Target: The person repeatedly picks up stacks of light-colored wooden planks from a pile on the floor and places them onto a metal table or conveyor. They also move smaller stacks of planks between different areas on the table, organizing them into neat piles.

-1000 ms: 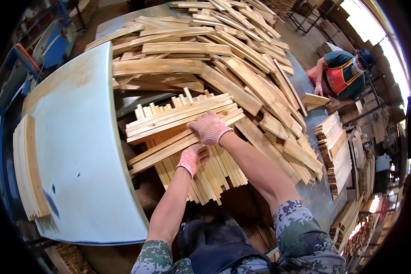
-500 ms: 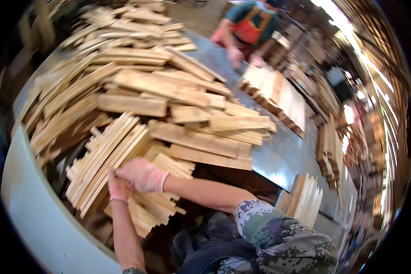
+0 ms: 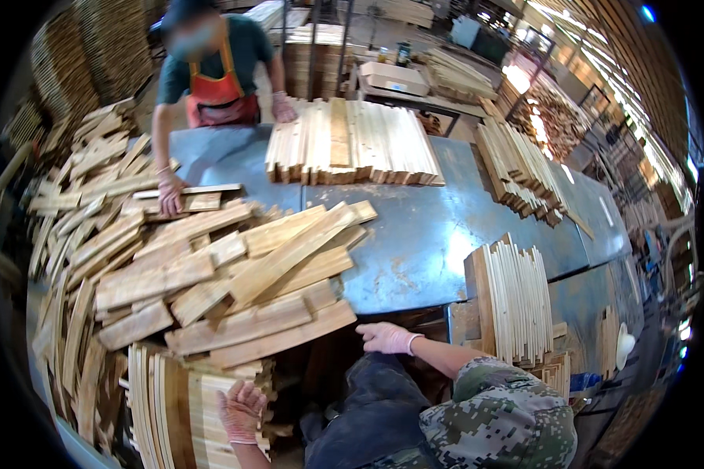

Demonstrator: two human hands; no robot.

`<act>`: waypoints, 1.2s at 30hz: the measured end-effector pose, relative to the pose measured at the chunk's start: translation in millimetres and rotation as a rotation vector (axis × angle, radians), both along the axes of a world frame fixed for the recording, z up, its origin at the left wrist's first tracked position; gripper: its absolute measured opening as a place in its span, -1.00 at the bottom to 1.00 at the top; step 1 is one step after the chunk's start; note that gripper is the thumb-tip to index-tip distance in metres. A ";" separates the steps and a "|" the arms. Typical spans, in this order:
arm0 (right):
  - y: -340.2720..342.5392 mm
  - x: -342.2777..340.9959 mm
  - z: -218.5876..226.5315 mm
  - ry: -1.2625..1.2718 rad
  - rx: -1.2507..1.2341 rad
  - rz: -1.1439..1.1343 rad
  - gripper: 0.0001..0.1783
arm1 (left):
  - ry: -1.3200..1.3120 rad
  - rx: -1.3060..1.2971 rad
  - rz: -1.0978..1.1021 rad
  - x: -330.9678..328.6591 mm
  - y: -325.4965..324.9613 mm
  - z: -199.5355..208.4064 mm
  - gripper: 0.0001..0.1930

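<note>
Left hand: seen at 7 o'clock, fingers [image 3: 244,391] part-spread, nothing seen held; left hand [image 3: 241,410] set over slat stack, contact can't be told.
Right hand: right hand [image 3: 387,338] seen between 5 and 6, fingers loosely stretched, nothing seen gripped, palm hidden.
Slat stack: slat stack [image 3: 176,406] placed at 7 to 8 o'clock.
Changed: view swung rightward; hands, brought together at the slats half a second ago, now parted.
Co-worker: person in red apron [image 3: 223,102] at 11; one hand now laid at a board in the pile.
In the way: loose boards [image 3: 156,277] heaped at 9, between slat stack and co-worker.
Around: metal table [image 3: 391,270] centred; board stack [image 3: 352,144] at 12, slat bundle [image 3: 518,305] at 4.
</note>
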State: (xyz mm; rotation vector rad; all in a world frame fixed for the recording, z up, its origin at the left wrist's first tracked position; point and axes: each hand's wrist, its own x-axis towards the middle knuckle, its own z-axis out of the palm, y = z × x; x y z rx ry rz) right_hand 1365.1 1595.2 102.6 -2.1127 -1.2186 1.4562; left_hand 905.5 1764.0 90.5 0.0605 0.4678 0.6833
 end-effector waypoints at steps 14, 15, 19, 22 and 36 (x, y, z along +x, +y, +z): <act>34.7 584.4 -83.0 -0.593 0.016 -0.988 -0.07 | 0.719 0.525 -0.587 647.0 68.3 -5.4 -0.26; 34.8 610.1 -87.3 -0.598 -0.004 -1.000 -0.06 | 0.769 0.508 -0.552 679.6 78.0 -15.0 -0.25; 53.5 678.4 -109.9 -0.557 0.059 -1.012 -0.17 | 0.868 0.491 -0.353 785.0 129.3 -50.8 -0.20; 79.8 691.1 -127.6 -0.591 0.087 -0.968 -0.19 | 0.935 0.506 -0.270 837.3 175.7 -67.7 -0.17; 134.5 703.9 -103.8 -0.286 0.434 -1.008 -0.26 | 0.984 0.290 0.165 911.2 183.9 -110.1 -0.31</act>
